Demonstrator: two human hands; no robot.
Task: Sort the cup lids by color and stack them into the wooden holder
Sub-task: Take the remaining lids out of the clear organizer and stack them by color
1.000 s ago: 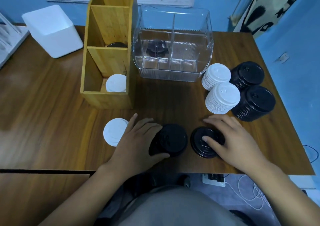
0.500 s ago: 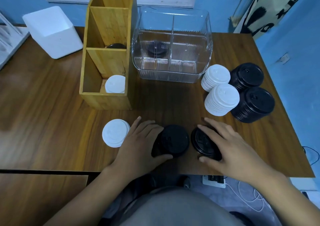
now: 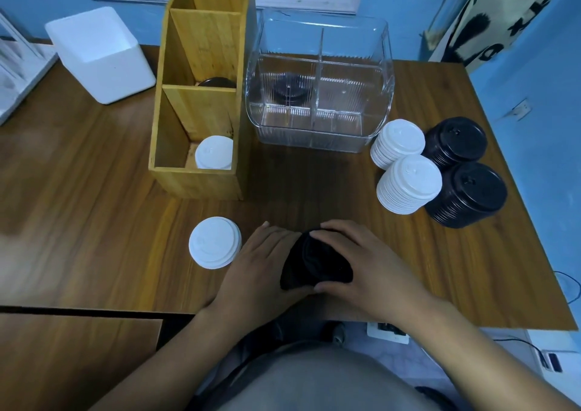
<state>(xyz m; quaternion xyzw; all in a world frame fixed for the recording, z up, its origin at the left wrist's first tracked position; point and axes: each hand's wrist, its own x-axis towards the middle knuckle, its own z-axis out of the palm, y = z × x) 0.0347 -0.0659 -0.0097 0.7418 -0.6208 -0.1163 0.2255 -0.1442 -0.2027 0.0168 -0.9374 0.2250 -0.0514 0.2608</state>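
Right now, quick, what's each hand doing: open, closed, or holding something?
Left hand: holding, fingers curled round the black lids from the left.
Right hand: holding, fingers and thumb curled over the same black lids.

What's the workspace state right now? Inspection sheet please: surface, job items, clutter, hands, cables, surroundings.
Surface: wooden table.
Job's things: wooden holder upright, white lids in its near compartment, a black lid in the middle one. Held black lids near the front edge. Loose white lids beside the left hand. At right: rear white stack, front white stack, rear black stack, front black stack.
Clutter: clear divided bin with a dark lid inside; white box.
Hands: left hand and right hand both grip the held black lids.
Cables: power strip and thin cable on the floor.
Surroundings: blue wall, patterned cloth.
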